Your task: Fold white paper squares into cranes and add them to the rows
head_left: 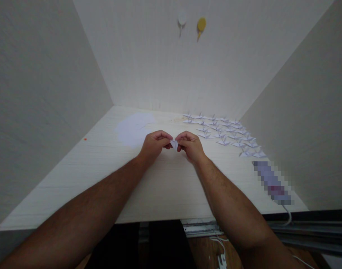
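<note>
A small folded piece of white paper [174, 144] is held up between both hands over the middle of the table [162, 194]. My left hand [156, 144] pinches its left side between thumb and fingers. On the other side my right hand [190, 145] grips the right edge the same way. The paper tapers to a point at the bottom, and its side edges are hidden by my fingertips. Several folded white paper cranes [223, 129] stand in rows to the right of my hands. Behind my left hand lies a spread of white paper sheets [134, 127].
A blurred-out flat object [271, 183] with a cable lies near the right edge. A small orange dot [85, 139] marks the left side. Walls enclose the table on three sides; a white hook [182, 18] and a yellow hook [201, 24] are on the back one.
</note>
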The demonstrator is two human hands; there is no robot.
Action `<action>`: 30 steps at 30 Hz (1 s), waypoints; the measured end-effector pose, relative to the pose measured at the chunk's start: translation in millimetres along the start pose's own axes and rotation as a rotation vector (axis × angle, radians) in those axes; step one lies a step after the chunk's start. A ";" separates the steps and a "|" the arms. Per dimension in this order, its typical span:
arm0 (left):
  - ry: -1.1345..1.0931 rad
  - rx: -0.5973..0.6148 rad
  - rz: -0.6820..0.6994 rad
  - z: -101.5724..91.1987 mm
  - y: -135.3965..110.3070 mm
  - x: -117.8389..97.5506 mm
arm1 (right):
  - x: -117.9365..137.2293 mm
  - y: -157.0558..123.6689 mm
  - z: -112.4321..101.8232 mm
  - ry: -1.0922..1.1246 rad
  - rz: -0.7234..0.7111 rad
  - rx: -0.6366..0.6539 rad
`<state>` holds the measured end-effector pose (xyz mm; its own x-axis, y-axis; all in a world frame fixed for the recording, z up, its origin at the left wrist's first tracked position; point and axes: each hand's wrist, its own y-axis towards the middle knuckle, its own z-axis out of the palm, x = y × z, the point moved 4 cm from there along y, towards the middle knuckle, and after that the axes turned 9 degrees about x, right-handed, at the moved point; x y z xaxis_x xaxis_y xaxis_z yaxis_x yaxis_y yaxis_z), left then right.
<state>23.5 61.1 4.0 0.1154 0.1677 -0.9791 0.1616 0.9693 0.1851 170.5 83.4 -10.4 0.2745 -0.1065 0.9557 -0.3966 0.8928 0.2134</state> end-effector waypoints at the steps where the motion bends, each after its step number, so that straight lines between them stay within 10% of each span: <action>1: 0.019 0.000 0.000 0.4 -0.5 -1.1 | 0.0 -0.1 0.3 -0.008 0.001 0.002; 18: 0.295 -0.135 0.133 -4.0 -0.5 -7.3 | 5.7 -1.8 2.0 -0.228 0.029 -0.102; 30: 0.087 -0.037 0.048 -5.9 4.8 3.1 | 6.2 -3.5 5.2 -0.231 0.007 -0.044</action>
<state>18.9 67.3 1.3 0.0366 0.2272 -0.9732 0.1215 0.9656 0.2300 169.0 77.4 -4.2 0.0624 -0.1934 0.9791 -0.3578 0.9115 0.2029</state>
